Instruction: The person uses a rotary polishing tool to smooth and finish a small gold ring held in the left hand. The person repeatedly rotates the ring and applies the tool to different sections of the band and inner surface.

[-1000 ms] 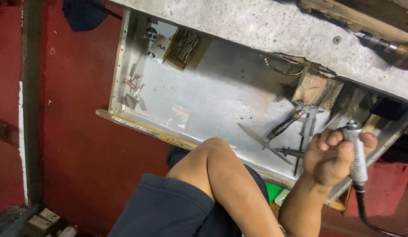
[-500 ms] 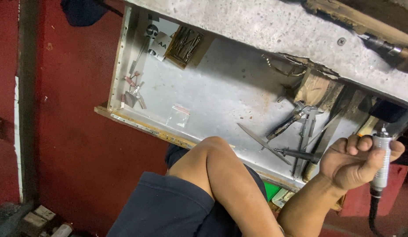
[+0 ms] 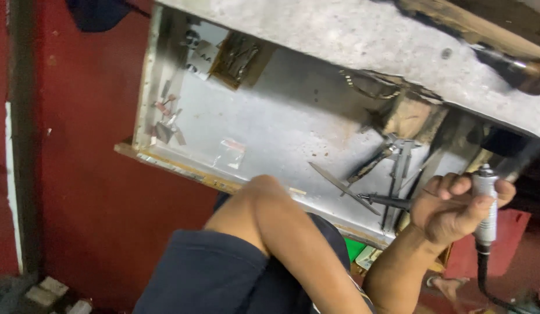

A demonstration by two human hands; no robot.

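My right hand (image 3: 450, 212) is closed around a slim silver rotary handpiece (image 3: 486, 203), held nearly upright, with its black cable (image 3: 484, 273) hanging below. The hand hovers at the front right corner of an open grey metal drawer (image 3: 270, 122). Just left of the hand lie several hand tools: dark pliers (image 3: 374, 163), a metal caliper (image 3: 401, 166) and a flat pointed file (image 3: 338, 185). My left hand is out of sight.
My bare knee (image 3: 264, 203) and dark shorts (image 3: 211, 273) sit in front of the drawer. A small cardboard box (image 3: 241, 58), loose bits (image 3: 165, 119) and a clear packet (image 3: 230, 152) lie in the drawer. A grey bench top (image 3: 351, 35) overhangs it. The floor (image 3: 78, 174) is red.
My right hand with the handpiece has drifted a little to the right and lower, near the drawer's front corner. The drawer contents have not moved.
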